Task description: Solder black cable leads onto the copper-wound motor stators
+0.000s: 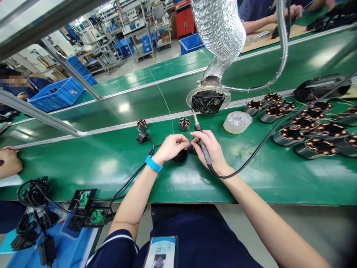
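My right hand (210,150) is closed around a soldering iron (205,148), its metal tip pointing up and away from me. The thumb and fingertips of that hand also come together close to my left hand (172,147). My left fingers are pinched; what they hold is too small to make out, though thin wire ends seem to show between the two hands. Below the left fingers is a dark, rounded part (180,156), mostly covered. Just beyond the hands stands a motor stator (184,124) with copper windings, and another small stator (141,124) sits farther left.
A fume extractor fan (208,102) hangs ahead under a foil duct (220,29). Right of it is a tub of solder wire (237,122). Several stators (288,136) crowd the right side. Circuit boards (97,216) and coiled cables (36,197) lie left. Other people's hands show at the bench edges.
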Demonstrator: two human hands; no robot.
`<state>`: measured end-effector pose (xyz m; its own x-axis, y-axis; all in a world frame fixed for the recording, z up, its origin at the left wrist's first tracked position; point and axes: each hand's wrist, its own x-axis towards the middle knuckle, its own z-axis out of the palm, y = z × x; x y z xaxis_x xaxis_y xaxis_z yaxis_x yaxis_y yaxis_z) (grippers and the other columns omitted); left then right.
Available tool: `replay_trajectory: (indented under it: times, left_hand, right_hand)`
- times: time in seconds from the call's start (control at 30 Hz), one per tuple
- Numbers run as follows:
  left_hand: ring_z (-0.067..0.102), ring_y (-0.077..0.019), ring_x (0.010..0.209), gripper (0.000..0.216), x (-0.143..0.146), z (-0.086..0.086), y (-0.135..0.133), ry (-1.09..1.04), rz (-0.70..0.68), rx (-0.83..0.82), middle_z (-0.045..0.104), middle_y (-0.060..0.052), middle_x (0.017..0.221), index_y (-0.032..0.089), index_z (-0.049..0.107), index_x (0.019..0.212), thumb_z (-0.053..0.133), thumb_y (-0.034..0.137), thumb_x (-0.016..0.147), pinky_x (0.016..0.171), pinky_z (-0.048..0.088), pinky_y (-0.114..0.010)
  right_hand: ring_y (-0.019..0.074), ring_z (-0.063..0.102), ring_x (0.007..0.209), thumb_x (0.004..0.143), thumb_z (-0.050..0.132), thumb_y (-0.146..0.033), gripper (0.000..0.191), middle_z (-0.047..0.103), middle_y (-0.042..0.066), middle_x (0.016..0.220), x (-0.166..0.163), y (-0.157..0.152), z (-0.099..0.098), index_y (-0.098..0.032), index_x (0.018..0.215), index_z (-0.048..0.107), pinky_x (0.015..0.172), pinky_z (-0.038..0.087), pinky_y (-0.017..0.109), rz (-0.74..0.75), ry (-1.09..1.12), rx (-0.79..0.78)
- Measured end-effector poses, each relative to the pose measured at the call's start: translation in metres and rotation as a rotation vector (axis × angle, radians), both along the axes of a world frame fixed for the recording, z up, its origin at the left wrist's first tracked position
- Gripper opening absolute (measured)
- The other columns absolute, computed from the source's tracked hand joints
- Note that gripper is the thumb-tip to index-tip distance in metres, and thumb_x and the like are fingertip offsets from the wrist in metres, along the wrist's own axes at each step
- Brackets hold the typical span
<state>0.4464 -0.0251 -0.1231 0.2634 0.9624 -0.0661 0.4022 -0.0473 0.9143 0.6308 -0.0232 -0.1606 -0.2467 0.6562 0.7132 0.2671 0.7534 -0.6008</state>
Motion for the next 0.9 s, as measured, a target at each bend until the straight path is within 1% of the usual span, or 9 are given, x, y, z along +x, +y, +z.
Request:
replay_trajectory:
  times: [0.13, 0.27, 0.4, 0.47, 0.53, 0.6, 0.67, 0.77, 0.9]
  left_hand:
    - [0.059, -0.0144, 0.070, 0.019, -0.003, 0.002, 0.010, 0.067, 0.022, 0.064, 0.068, -0.002, 0.076, 0.014, 0.069, 0.085, 0.062, 0.032, 0.088, 0.067, 0.043, -0.026]
    - [0.057, -0.0146, 0.072, 0.014, -0.004, 0.003, 0.022, 0.197, 0.041, 0.144, 0.070, -0.001, 0.078, 0.016, 0.068, 0.081, 0.062, 0.027, 0.087, 0.066, 0.041, -0.026]
    - [0.057, -0.0155, 0.075, 0.013, -0.005, -0.002, 0.028, 0.306, 0.056, 0.199, 0.071, 0.000, 0.078, 0.017, 0.068, 0.077, 0.063, 0.022, 0.087, 0.069, 0.039, -0.028]
    - [0.057, -0.0166, 0.079, 0.013, -0.004, -0.004, 0.027, 0.311, 0.067, 0.215, 0.073, -0.001, 0.081, 0.018, 0.069, 0.077, 0.063, 0.021, 0.088, 0.071, 0.039, -0.029]
    - [0.058, -0.0176, 0.082, 0.013, -0.003, -0.006, 0.026, 0.300, 0.082, 0.226, 0.074, -0.001, 0.084, 0.018, 0.069, 0.079, 0.063, 0.021, 0.089, 0.073, 0.040, -0.029]
    - [0.058, -0.0183, 0.084, 0.012, -0.002, -0.007, 0.026, 0.302, 0.094, 0.235, 0.075, -0.001, 0.085, 0.019, 0.070, 0.080, 0.063, 0.021, 0.090, 0.075, 0.041, -0.030]
    - [0.057, -0.0189, 0.085, 0.012, -0.001, -0.008, 0.026, 0.320, 0.100, 0.238, 0.075, -0.001, 0.085, 0.019, 0.070, 0.080, 0.063, 0.021, 0.090, 0.075, 0.041, -0.030]
    - [0.058, -0.0189, 0.084, 0.012, -0.001, -0.010, 0.027, 0.316, 0.102, 0.220, 0.074, -0.001, 0.084, 0.019, 0.070, 0.080, 0.063, 0.021, 0.089, 0.073, 0.041, -0.030]
    - [0.060, -0.0178, 0.082, 0.012, -0.001, -0.012, 0.030, 0.272, 0.111, 0.214, 0.073, -0.001, 0.082, 0.018, 0.070, 0.078, 0.063, 0.021, 0.089, 0.073, 0.043, -0.029]
  right_hand:
    - [0.0171, 0.065, 0.091, 0.099, 0.050, -0.012, 0.041, 0.054, 0.005, 0.109, -0.005, 0.011, -0.001, -0.031, 0.134, 0.056, 0.082, 0.058, 0.030, -0.011, -0.028, 0.043]
    - [0.0177, 0.067, 0.092, 0.099, 0.052, -0.014, 0.038, 0.058, 0.006, 0.108, -0.007, 0.022, -0.005, -0.030, 0.133, 0.057, 0.084, 0.059, 0.031, -0.003, -0.024, 0.058]
    - [0.0182, 0.070, 0.088, 0.099, 0.057, -0.020, 0.030, 0.066, 0.006, 0.108, -0.003, 0.027, -0.009, -0.028, 0.129, 0.062, 0.087, 0.059, 0.036, -0.092, 0.106, -0.010]
    - [0.0168, 0.071, 0.079, 0.101, 0.058, -0.027, 0.027, 0.069, 0.005, 0.103, 0.000, 0.026, -0.010, -0.027, 0.127, 0.064, 0.081, 0.061, 0.035, -0.159, 0.211, -0.095]
    - [0.0143, 0.068, 0.065, 0.102, 0.058, -0.035, 0.025, 0.071, 0.002, 0.089, 0.003, 0.024, -0.010, -0.024, 0.123, 0.067, 0.068, 0.060, 0.031, -0.203, 0.318, -0.190]
    - [0.0121, 0.061, 0.051, 0.102, 0.058, -0.041, 0.025, 0.067, -0.001, 0.071, 0.005, 0.023, -0.010, -0.022, 0.112, 0.070, 0.052, 0.055, 0.026, -0.206, 0.413, -0.248]
    - [0.0111, 0.054, 0.041, 0.103, 0.055, -0.046, 0.030, 0.060, -0.004, 0.056, 0.006, 0.021, -0.010, -0.020, 0.099, 0.070, 0.043, 0.048, 0.024, -0.189, 0.465, -0.265]
    - [0.0119, 0.052, 0.038, 0.102, 0.054, -0.048, 0.035, 0.056, -0.004, 0.050, 0.008, 0.019, -0.012, -0.020, 0.089, 0.070, 0.041, 0.045, 0.025, -0.194, 0.447, -0.257]
    - [0.0133, 0.056, 0.041, 0.101, 0.055, -0.043, 0.031, 0.058, -0.003, 0.052, 0.011, 0.017, -0.017, -0.021, 0.087, 0.072, 0.046, 0.048, 0.027, -0.181, 0.396, -0.227]
